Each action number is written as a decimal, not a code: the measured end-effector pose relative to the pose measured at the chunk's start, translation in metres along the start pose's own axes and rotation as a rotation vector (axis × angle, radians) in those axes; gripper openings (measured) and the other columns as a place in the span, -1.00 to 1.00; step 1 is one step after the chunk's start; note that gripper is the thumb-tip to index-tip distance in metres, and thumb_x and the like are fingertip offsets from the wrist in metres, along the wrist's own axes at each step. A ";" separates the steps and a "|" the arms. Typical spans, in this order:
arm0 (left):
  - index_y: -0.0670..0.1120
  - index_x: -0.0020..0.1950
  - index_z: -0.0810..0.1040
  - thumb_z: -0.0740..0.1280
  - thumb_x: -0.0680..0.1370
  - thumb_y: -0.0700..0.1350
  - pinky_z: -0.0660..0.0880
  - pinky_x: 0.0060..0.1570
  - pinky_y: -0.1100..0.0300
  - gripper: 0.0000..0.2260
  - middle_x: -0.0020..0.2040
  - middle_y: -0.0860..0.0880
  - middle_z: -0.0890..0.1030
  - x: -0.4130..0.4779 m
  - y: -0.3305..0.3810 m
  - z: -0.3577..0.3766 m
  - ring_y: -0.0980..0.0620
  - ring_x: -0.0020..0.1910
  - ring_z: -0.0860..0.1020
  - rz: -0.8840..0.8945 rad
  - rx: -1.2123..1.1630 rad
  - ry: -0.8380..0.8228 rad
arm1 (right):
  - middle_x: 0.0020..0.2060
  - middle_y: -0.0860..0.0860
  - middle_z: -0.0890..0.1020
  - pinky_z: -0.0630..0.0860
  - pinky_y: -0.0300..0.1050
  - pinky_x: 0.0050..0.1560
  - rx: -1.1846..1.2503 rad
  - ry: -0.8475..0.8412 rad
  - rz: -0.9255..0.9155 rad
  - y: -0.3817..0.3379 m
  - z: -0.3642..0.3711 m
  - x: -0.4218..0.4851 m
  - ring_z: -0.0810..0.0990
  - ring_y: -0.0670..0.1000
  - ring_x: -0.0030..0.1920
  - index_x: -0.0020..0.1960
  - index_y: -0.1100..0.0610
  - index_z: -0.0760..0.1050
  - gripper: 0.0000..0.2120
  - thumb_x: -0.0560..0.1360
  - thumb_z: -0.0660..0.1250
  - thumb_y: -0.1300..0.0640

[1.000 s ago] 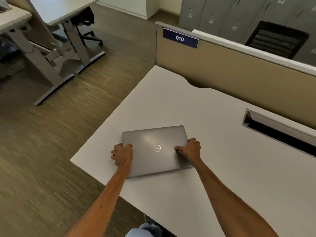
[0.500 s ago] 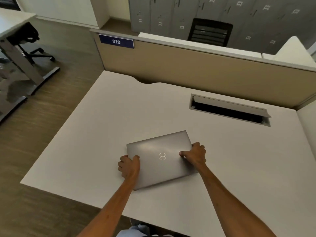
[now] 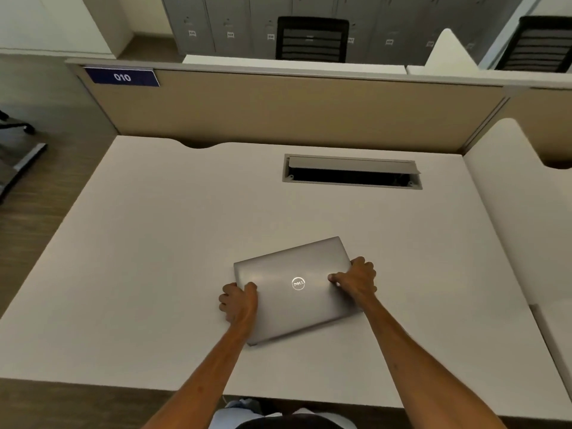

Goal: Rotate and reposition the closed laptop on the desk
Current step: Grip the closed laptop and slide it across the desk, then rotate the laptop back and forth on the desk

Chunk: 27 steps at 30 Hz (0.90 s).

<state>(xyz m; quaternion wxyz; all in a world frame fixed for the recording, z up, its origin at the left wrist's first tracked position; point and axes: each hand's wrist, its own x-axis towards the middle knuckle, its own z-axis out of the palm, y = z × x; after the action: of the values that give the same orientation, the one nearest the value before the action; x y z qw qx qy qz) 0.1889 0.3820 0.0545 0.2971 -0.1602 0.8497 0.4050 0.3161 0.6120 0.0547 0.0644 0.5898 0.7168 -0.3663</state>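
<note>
A closed grey laptop (image 3: 294, 289) with a round logo on its lid lies on the white desk (image 3: 154, 258), near the front middle. It sits skewed, its right end turned away from me. My left hand (image 3: 240, 303) grips its left edge, thumb on the lid. My right hand (image 3: 356, 278) grips its right edge, thumb on the lid too.
An open cable slot (image 3: 351, 173) is set into the desk behind the laptop. A beige partition (image 3: 294, 109) with a blue "010" sign (image 3: 122, 77) closes the far edge. A second desk (image 3: 526, 212) adjoins on the right. Black chairs (image 3: 312, 38) and grey lockers stand beyond.
My view has swung to the right and squared up with the desk. The laptop has turned a little counter-clockwise under both hands, which keep their grip on its sides.
</note>
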 end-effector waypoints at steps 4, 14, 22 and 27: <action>-0.23 0.51 0.34 0.31 0.63 -0.06 0.35 0.43 -0.18 -0.51 0.53 -0.31 0.34 -0.008 0.001 0.013 -0.32 0.53 0.31 0.015 0.020 0.001 | 0.33 0.13 0.42 0.48 0.24 0.30 0.008 0.008 0.001 0.014 -0.008 0.006 0.39 0.20 0.43 0.37 0.15 0.38 -0.25 0.32 0.63 -0.07; -0.22 0.47 0.38 0.29 0.61 -0.02 0.33 0.45 -0.20 -0.52 0.46 -0.24 0.39 -0.012 -0.008 0.013 -0.29 0.48 0.33 0.162 0.208 -0.002 | 0.35 0.13 0.39 0.43 0.24 0.31 -0.027 -0.011 -0.021 0.017 -0.010 0.009 0.35 0.20 0.44 0.39 0.16 0.37 -0.27 0.35 0.58 -0.06; -0.14 0.70 0.20 0.29 0.69 -0.06 0.26 0.57 -0.24 -0.40 0.64 -0.14 0.29 -0.013 -0.029 0.004 -0.25 0.61 0.28 0.308 0.214 -0.059 | 0.49 0.14 0.36 0.27 0.31 0.44 0.112 0.079 -0.084 0.014 -0.005 0.012 0.31 0.22 0.52 0.57 0.12 0.30 -0.34 0.59 0.36 -0.16; -0.11 0.61 0.35 0.30 0.64 -0.06 0.48 0.44 -0.23 -0.47 0.47 -0.16 0.40 -0.011 -0.041 -0.005 -0.26 0.40 0.50 0.285 0.114 -0.117 | 0.38 0.17 0.46 0.41 0.24 0.38 0.077 0.108 -0.098 0.019 -0.008 0.011 0.43 0.23 0.43 0.41 0.16 0.45 -0.56 0.64 0.29 -0.06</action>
<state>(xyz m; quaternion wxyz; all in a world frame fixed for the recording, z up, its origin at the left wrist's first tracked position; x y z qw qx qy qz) 0.2165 0.3533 0.0393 0.2942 0.0029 0.8668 0.4026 0.3325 0.6264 0.0454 -0.0150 0.5751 0.7325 -0.3641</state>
